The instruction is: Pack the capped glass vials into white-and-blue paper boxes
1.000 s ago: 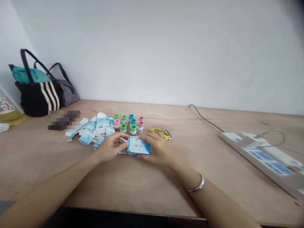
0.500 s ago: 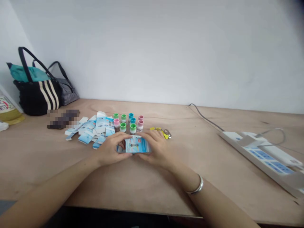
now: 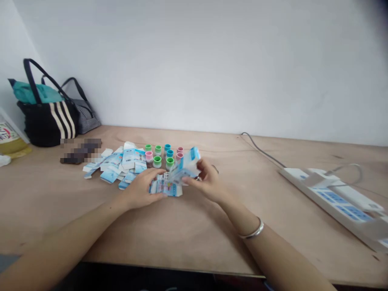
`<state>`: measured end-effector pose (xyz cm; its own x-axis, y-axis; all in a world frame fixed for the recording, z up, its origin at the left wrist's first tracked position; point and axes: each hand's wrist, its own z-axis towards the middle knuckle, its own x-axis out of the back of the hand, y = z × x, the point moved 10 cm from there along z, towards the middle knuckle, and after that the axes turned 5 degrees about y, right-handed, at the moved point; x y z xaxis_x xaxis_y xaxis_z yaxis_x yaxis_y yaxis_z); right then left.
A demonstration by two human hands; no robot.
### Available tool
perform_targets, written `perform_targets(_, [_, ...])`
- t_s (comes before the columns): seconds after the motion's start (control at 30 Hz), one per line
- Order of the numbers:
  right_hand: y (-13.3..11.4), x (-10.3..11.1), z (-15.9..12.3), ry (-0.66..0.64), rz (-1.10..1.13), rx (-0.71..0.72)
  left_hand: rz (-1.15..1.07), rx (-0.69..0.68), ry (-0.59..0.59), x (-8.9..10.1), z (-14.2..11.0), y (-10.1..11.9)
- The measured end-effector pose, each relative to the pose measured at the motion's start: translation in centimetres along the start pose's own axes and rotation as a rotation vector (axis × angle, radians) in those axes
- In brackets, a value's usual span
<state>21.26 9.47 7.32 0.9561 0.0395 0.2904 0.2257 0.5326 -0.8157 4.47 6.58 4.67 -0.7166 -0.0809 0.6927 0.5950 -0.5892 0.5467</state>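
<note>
In my right hand point(image 3: 209, 182) is a small blue-and-white carton point(image 3: 188, 163), pinched between thumb and fingers, tilted and raised above the table. Its shape looks boxy, partly opened out, and it is a little blurred. My left hand point(image 3: 144, 189) curls its thumb and fingers round the left end of flattened cartons point(image 3: 169, 189), which lie low at the table. How many cartons it holds I cannot tell. Just behind the hands stand several small jars with green point(image 3: 157, 161), blue point(image 3: 167, 147) and pink point(image 3: 148, 155) rims.
A loose heap of flattened cartons point(image 3: 112, 163) spreads left of the jars. Further left are a pixelated dark object point(image 3: 81, 152), a black striped bag point(image 3: 50, 121) and a bottle of yellow liquid point(image 3: 13, 143). A power strip point(image 3: 330, 198) with cable lies at the right.
My right hand has lifted one carton up and to the right, off the flattened ones, and it now looks boxier. My left hand has stayed in place. The yellow-handled item is now mostly covered.
</note>
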Motion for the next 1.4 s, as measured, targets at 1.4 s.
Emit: perform_targets(1.4, [-2.7,-6.0,-1.8,-0.462,-0.576,0.416,0.115,-0.185,-0.058,0.2,-0.4,1.5])
